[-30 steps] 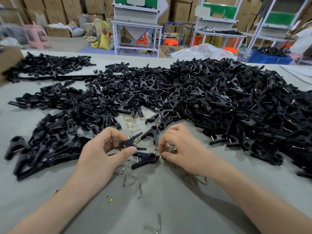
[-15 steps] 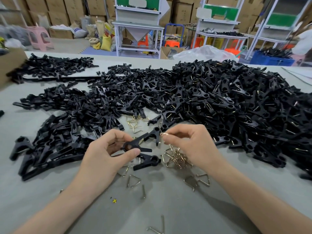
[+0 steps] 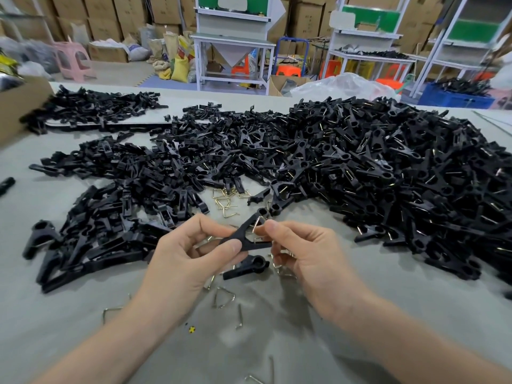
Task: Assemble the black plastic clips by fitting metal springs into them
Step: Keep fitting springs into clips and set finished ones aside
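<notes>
Bringing the two hands together is the change here: a second ago the right hand (image 3: 307,259) was down at the tangle of springs on the table (image 3: 83,328), and now it has risen to meet the left hand (image 3: 191,261) just in front of it. The left hand pinches a black clip (image 3: 246,238) between thumb and curled fingers, its arms seeming to spread in a V toward the right hand. The right hand's thumb and forefinger nip a small triangular metal spring (image 3: 259,224), which sits in the mouth of that V, touching the plastic. I judge the spring picked and presented but not yet seated; whether its ends have caught in the clip cannot be told. Beyond the right hand and spreading far to its outer side lies the great heap of clips (image 3: 388,167), many showing wire and so probably finished. Beyond and outward of the left hand lies a lower heap of bare black pieces (image 3: 110,217). Directly beneath the hands rests one loose clip half (image 3: 246,267), close enough to snag a dropped spring. Spare springs (image 3: 225,202) lie just past the fingertips, with others (image 3: 223,297) scattered nearer the wrists. Nearest the forearms sits a tiny yellow speck (image 3: 191,329). Nothing blocks the fit itself, though fingers hide the clip's hinge.
</notes>
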`<state>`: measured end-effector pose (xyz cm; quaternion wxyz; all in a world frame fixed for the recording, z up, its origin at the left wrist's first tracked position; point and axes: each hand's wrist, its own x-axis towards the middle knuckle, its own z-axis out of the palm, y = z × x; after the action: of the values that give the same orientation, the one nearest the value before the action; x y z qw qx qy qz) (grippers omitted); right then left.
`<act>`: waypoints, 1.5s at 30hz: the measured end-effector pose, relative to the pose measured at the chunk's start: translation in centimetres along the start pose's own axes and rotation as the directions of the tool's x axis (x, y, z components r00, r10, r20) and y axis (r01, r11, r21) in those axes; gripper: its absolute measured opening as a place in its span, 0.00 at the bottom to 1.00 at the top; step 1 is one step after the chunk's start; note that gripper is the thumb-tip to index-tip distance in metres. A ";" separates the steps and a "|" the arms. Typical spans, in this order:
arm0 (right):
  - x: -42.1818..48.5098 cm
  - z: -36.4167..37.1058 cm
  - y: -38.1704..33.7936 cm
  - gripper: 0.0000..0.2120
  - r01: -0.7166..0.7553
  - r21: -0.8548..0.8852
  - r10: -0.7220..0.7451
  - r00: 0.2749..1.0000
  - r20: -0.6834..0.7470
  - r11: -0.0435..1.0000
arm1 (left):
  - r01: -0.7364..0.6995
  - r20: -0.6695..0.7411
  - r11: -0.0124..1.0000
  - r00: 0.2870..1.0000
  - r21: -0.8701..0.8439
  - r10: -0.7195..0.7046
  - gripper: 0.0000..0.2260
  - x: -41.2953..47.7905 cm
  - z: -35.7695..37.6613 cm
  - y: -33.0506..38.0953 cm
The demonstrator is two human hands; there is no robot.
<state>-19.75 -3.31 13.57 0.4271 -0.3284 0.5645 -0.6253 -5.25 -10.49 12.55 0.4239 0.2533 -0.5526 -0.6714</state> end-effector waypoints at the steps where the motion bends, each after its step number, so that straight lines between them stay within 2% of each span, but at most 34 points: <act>1: -0.1 0.1 0.0 0.18 0.002 0.004 -0.002 1.000 -0.008 1.000 | 0.011 0.001 1.000 1.000 -0.029 -0.010 0.04 0.0 0.0 0.0; 8: -0.8 0.4 -0.3 0.15 0.093 -0.050 -0.097 0.991 -0.096 0.994 | 0.052 0.006 0.996 0.999 -0.075 -0.052 0.04 0.0 0.1 0.0; 14: -1.2 0.5 -0.1 0.07 0.134 -0.037 -0.135 0.990 -0.034 0.990 | 0.054 0.009 0.998 0.999 -0.045 -0.054 0.04 0.0 0.0 -0.1; 17: -0.9 0.3 -0.4 0.06 0.047 -0.032 -0.046 0.998 0.039 0.998 | 0.051 0.012 0.999 0.999 -0.009 -0.051 0.04 0.0 -0.1 -0.1; 20: -0.4 -0.4 -1.0 0.16 -0.051 -0.001 0.051 0.987 0.153 0.999 | 0.060 0.036 0.998 0.998 -0.035 -0.058 0.06 0.1 -0.4 0.0; 22: -0.2 -0.6 -1.3 0.19 -0.106 0.035 0.096 0.972 0.214 0.994 | 0.076 0.085 0.994 0.994 -0.080 -0.069 0.11 -0.1 -0.4 0.2; 25: -0.1 -0.7 -1.2 0.14 -0.176 0.124 0.138 0.953 0.270 0.976 | 0.104 0.107 0.987 0.990 -0.120 -0.091 0.22 -0.3 -0.4 0.3; 27: -0.1 -0.5 -1.1 0.08 -0.250 0.195 0.175 0.926 0.334 0.948 | 0.114 0.110 0.985 0.989 -0.130 -0.100 0.22 -0.3 -0.4 0.4; 28: -0.2 -0.5 -1.2 0.09 -0.292 0.208 0.201 0.906 0.372 0.933 | 0.115 0.120 0.986 0.988 -0.123 -0.101 0.20 -0.3 -0.4 0.4; 29: -0.2 -0.4 -1.3 0.15 -0.329 0.208 0.222 0.883 0.414 0.921 | 0.112 0.130 0.988 0.987 -0.102 -0.098 0.16 -0.3 -0.5 0.5; 31: -0.3 -0.6 -1.3 0.35 -0.380 0.195 0.242 0.832 0.499 0.904 | 0.103 0.170 0.994 0.981 -0.044 -0.094 0.11 -0.3 -0.5 0.7; 32: -0.3 -0.6 -1.3 0.42 -0.392 0.187 0.241 0.809 0.536 0.901 | 0.107 0.201 0.993 0.975 -0.043 -0.096 0.12 -0.4 -0.5 0.8; 33: -0.4 -0.7 -1.2 0.46 -0.396 0.178 0.234 0.788 0.570 0.901 | 0.115 0.230 0.992 0.968 -0.057 -0.099 0.16 -0.5 -0.5 0.9; 35: -0.3 -0.7 -1.0 0.39 -0.381 0.180 0.208 0.776 0.596 0.907 | 0.129 0.266 0.984 0.959 -0.126 -0.092 0.18 -0.6 -0.4 1.1; 37: -0.3 -0.7 -0.9 0.30 -0.333 0.169 0.177 0.790 0.586 0.928 | 0.133 0.275 0.978 0.958 -0.163 -0.084 0.15 -0.6 -0.3 1.2; 40: -0.2 -0.9 -1.1 0.30 -0.285 0.083 0.182 0.785 0.592 0.955 | 0.159 0.309 0.965 0.947 -0.209 -0.089 0.06 -0.6 -0.3 1.3; 43: -0.2 -1.1 -1.2 0.31 -0.272 0.041 0.188 0.759 0.624 0.961 | 0.178 0.356 0.958 0.930 -0.226 -0.089 0.10 -0.8 -0.4 1.1; 45: -0.2 -0.9 -1.2 0.24 -0.265 0.050 0.182 0.775 0.605 0.963 | 0.180 0.326 0.958 0.940 -0.223 -0.101 0.05 -0.8 -0.4 0.7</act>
<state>-20.70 -2.73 14.61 0.6747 -0.4093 0.3942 -0.4711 -4.36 -10.06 13.00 0.3106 0.1280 -0.5040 -0.7957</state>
